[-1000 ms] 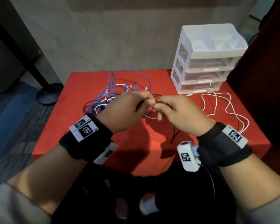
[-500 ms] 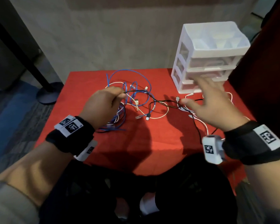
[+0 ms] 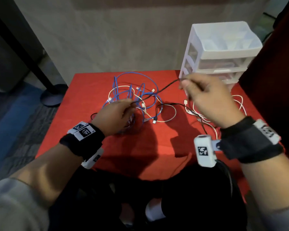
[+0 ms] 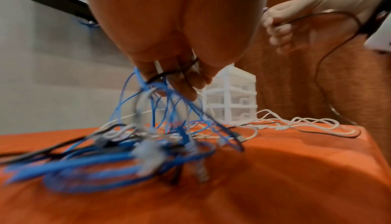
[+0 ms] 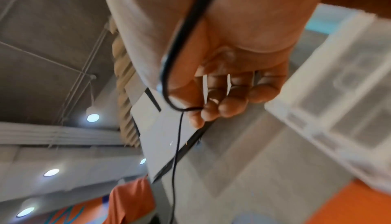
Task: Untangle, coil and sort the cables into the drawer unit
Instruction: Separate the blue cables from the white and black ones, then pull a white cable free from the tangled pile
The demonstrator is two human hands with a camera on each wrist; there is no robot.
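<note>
A tangle of blue cable (image 3: 133,90), cream cable (image 3: 171,115) and black cable (image 3: 158,92) lies on the red table (image 3: 140,155). My left hand (image 3: 130,104) grips the black cable at the tangle. In the left wrist view the black cable (image 4: 169,73) crosses its fingers (image 4: 184,90), and blue loops (image 4: 148,103) hang below. My right hand (image 3: 183,84) is raised in front of the white drawer unit (image 3: 223,52), fingers (image 5: 222,105) curled on the same black cable (image 5: 175,77). The cable runs taut between both hands.
A loose white cable (image 3: 238,104) sprawls at the table's right side below the drawer unit, whose drawers look closed. A black USB plug (image 3: 154,120) lies mid-table. A dark stand base (image 3: 51,97) sits on the floor to the left.
The hands parted from the middle. My left hand went to the tangle; my right hand, open half a second ago near the drawers, now grips the black cable and has lifted it.
</note>
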